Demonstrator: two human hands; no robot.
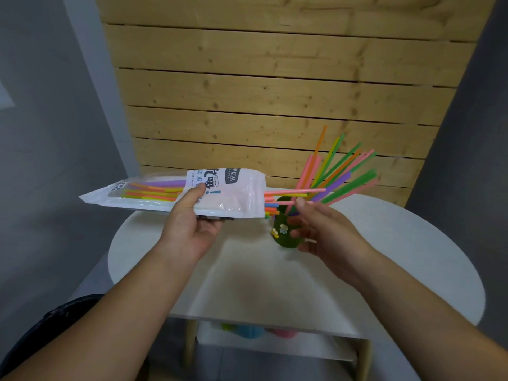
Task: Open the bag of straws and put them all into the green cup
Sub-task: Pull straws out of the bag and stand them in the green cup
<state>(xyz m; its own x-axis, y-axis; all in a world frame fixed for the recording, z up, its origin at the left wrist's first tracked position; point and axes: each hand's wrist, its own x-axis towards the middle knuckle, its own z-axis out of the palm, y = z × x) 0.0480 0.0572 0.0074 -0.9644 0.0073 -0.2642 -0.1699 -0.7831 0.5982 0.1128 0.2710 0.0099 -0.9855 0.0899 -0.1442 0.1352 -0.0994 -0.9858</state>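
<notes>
Entry one: bag of straws, held level above the white table. Its long axis runs left to right and the open mouth points right. On the label, inverted from my view, I read "Drink" and "Straw" beside Chinese characters. The left hand grips it from beneath, thumb on top. Entry two: green cup, upright on the table, with loose straws fanning up and right. Above it the right hand pinches a pink straw.
</notes>
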